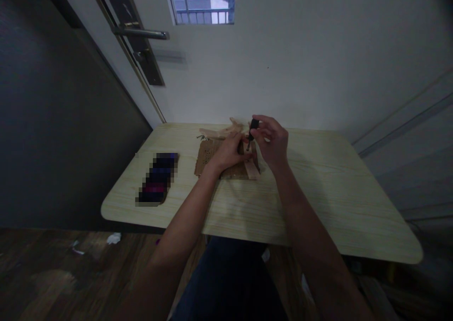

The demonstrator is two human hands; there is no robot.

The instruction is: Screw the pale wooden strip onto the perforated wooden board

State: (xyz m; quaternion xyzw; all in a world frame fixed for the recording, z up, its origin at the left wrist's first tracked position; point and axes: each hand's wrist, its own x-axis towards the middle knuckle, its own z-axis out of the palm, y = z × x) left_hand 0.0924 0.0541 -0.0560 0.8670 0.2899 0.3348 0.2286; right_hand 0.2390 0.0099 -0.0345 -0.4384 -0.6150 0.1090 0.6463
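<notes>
My right hand point(272, 139) is closed around the black handle of a small screwdriver point(254, 125), held tilted with its tip pointing down. That tip meets or nearly meets a pale wooden strip point(252, 170) lying on a piece of brown cardboard point(203, 158). Thumb and fingers of my left hand point(231, 152) grip the strip from both sides, just below the screwdriver tip, and cover part of it. Behind my left hand lie more pale wooden pieces point(215, 133), with several small dark bits by their left end that I cannot make out.
The light wood-grain table point(318, 207) stands against a white door point(300, 52) with a metal handle point(148, 34). A phone-shaped object point(157, 179), blurred out, lies on the left of the table. Scraps of white paper point(113, 238) are on the dark wooden floor.
</notes>
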